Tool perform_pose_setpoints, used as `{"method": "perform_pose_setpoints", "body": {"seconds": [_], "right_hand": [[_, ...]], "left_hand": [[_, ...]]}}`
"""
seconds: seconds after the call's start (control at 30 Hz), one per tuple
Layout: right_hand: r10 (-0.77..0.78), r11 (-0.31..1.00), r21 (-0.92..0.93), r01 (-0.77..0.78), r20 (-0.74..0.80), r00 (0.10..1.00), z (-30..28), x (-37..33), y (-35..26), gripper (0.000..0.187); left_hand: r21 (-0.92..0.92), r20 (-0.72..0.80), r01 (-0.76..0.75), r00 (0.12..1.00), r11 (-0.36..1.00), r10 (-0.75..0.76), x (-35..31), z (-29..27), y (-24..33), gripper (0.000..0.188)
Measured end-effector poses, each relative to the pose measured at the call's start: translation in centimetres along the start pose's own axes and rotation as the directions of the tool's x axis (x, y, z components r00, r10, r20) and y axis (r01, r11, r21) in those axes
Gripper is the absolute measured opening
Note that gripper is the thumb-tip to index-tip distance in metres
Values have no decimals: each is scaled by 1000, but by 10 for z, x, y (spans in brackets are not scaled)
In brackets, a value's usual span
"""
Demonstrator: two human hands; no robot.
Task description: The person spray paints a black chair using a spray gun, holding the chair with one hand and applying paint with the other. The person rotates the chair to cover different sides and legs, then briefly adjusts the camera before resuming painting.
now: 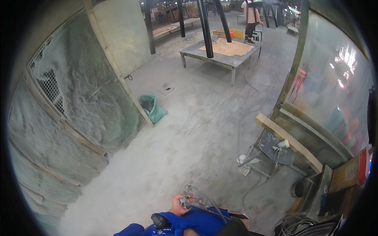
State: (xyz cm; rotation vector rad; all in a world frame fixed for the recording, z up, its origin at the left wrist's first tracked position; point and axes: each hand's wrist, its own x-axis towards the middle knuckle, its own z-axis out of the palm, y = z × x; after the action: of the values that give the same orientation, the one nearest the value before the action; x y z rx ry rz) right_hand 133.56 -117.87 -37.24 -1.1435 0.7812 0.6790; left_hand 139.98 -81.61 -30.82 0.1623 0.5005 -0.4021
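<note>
Low in the middle of the head view, my left hand [178,206] is closed around a metal spray gun [185,201]. A grey hose [212,205] curves from the gun toward my body. At my right side a bit of my right hand [245,223] shows beside a flat dark object [238,215] that looks like a phone; the fingers are mostly hidden. My blue clothing [199,218] fills the bottom edge, with a rounded dark piece [159,221] on it.
Black legs [204,31] hang ahead above a low table [193,53] with cardboard [228,48]. A green sack [157,112] stands by the dusty left panel [98,94]. Right are a stool [275,149], a plank [291,141] and plastic sheeting [334,70]. Another person [252,19] stands far off.
</note>
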Motion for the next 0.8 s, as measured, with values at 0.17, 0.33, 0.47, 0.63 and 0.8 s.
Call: {"method": "perform_pose_setpoints", "body": {"seconds": [0.17, 0.33, 0.47, 0.63, 0.8], "right_hand": [[-55, 998, -28, 58, 107, 993, 5, 33, 11, 41], [-160, 976, -107, 191, 245, 956, 8, 67, 18, 38], [-215, 944, -169, 283, 335, 918, 7, 91, 25, 35], [-261, 913, -195, 359, 398, 879, -4, 107, 35, 32], [-287, 893, -207, 400, 422, 860, -21, 116, 52, 29]], "left_hand": [[15, 36, 1, 999, 1000, -2, -4, 1, 6, 31], [16, 124, -30, 992, 999, 28, -3, -2, 6, 31], [12, 103, -46, 994, 999, 44, -3, -8, 5, 29], [73, 85, -49, 995, 996, 43, -5, -13, 7, 28], [-32, 105, -62, 992, 998, 65, -9, -12, -1, 27]]}}
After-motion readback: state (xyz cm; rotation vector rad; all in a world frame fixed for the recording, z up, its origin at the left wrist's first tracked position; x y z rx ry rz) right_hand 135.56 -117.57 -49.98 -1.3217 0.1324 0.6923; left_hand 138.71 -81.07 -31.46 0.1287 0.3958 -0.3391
